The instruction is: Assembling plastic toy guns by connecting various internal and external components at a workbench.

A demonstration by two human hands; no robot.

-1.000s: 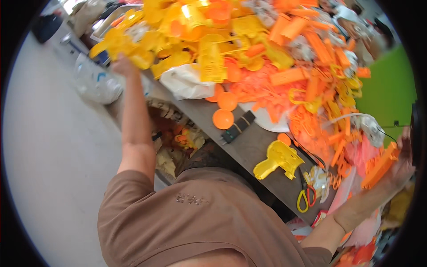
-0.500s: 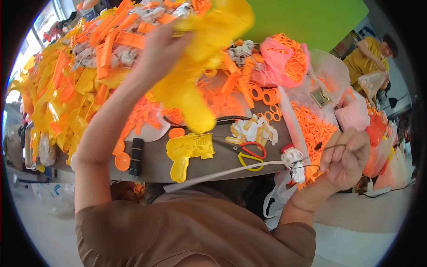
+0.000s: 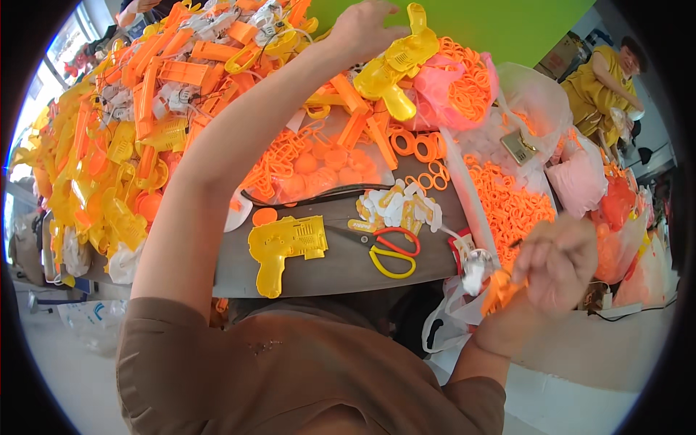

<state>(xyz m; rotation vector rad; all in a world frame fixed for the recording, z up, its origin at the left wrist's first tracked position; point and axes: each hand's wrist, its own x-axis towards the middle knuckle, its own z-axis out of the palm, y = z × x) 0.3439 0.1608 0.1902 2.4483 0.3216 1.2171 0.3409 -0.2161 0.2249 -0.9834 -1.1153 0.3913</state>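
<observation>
My left hand point(image 3: 362, 30) is at the far side of the table, fingers stretched out, beside a yellow plastic toy-gun shell point(image 3: 395, 69) on the heap. Low on the right, my right hand point(image 3: 557, 264) is blurred with fingers curled; a short bit of dark wire point(image 3: 516, 244) shows at its fingertips. Just left of it is a small blurred white-and-silver part point(image 3: 475, 272), seemingly hanging from that wire. A yellow toy-gun half shell point(image 3: 279, 250) lies open side up on the table before me. Right of it rest scissors point(image 3: 391, 254) with red and yellow handles.
Orange and yellow plastic parts point(image 3: 109, 181) are heaped high on the left. Small white and yellow pieces point(image 3: 402, 206) lie behind the scissors. Orange rings point(image 3: 424, 147) and a bin of orange pieces point(image 3: 507, 210) sit rightward. Another person point(image 3: 602, 90) stands at the far right.
My left hand has moved away and right; the yellow shell it carried now lies on the heap, let go. The white part by my right hand has swung slightly lower.
</observation>
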